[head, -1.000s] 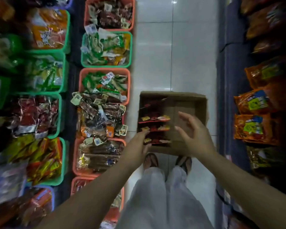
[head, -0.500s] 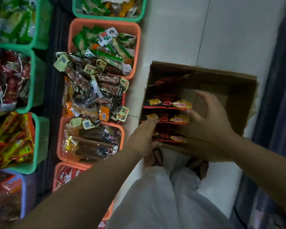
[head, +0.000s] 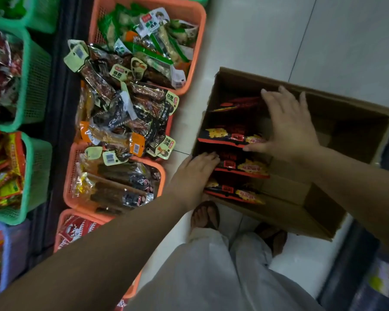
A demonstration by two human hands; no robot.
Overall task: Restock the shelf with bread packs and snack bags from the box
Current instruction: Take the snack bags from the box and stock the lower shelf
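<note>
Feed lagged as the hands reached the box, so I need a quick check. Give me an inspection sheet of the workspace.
Surface: pale tiled floor, bare beyond the box.
Job's things: open cardboard box on the floor; red-and-black snack bags standing in a row along its left side, right half bare cardboard.
Clutter: orange baskets heaped with snack packs, some spilling over; green baskets further left.
Hands: left hand at the bags' left ends; right hand, fingers spread, resting on the bags.
Cables: nothing seen.
Surroundings: dark shelf edge on the right, blurred.

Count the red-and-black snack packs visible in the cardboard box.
4. In the cardboard box, left side, in a row: farthest pack, second pack by the right hand, third pack by the left hand, nearest pack. More may be hidden.
</note>
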